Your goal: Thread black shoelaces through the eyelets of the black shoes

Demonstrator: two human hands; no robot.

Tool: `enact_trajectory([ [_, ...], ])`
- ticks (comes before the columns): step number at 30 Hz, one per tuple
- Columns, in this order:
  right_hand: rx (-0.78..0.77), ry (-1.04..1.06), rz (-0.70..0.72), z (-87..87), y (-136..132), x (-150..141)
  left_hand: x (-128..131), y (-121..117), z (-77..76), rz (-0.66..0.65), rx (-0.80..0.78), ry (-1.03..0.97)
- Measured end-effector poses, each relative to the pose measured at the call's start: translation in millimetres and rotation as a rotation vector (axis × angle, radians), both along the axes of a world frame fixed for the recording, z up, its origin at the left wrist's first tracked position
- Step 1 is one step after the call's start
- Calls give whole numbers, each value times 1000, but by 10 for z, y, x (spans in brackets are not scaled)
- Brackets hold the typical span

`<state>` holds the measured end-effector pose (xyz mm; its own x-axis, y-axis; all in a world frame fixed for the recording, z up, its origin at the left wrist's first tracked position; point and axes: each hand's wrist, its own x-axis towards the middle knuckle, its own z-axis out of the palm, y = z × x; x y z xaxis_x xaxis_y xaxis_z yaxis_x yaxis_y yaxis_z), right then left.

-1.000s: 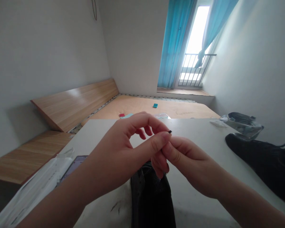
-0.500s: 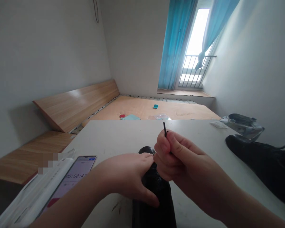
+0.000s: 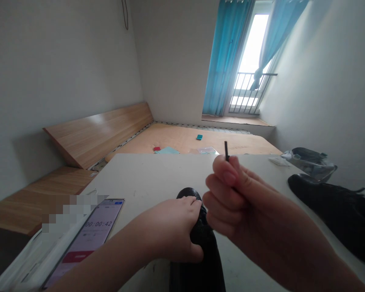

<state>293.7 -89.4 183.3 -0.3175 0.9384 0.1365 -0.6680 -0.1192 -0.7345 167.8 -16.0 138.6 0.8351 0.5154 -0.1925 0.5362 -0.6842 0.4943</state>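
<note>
**Q:** What's in the R hand point(image 3: 235, 198)?
**A:** Thin, stiff black pin point(image 3: 226, 151), near-upright, clenched betw. thumb & fingers, tip poking up at right of frame.
**Q:** And the L hand point(image 3: 167, 231)?
**A:** Grasping black pebbled cylinder point(image 3: 207, 247) at near edge of smooth white tabletop point(image 3: 158, 174); glossy smartphone point(image 3: 88, 239) just left, timer at 00:00:42.

Thin black rod point(image 3: 227, 151): short, straight, tilted just off vertical, pinched in the R hand point(image 3: 240, 202), only its top end showing above the fingers, rest hidden. Black mesh-textured obj point(image 3: 209, 271): long w/ rounded top, exact kind hard to tell, lying along the near part of the white table point(image 3: 158, 174) and running off the bottom of the view. L hand point(image 3: 170, 229) wraps over it near the top, w/ fingers curled around its far side.
</note>
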Motion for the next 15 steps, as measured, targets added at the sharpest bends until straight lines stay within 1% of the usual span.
enact_trajectory([
  [3,96,-40,-121,-19,187,156,-98,45,94,-33,3,93],
  [5,130,-64,-201,-62,320,243,-159,82,177,-11,32,77],
  [7,112,-63,-246,-105,427,302,-203,92,266,49,71,20],
  [10,60,-21,-252,-132,494,320,-212,42,362,131,88,-52],
  [12,45,3,-255,-121,472,291,-180,-13,372,129,75,-74],
  [15,35,-17,-271,-87,404,233,-114,-69,322,53,-24,-95],
])
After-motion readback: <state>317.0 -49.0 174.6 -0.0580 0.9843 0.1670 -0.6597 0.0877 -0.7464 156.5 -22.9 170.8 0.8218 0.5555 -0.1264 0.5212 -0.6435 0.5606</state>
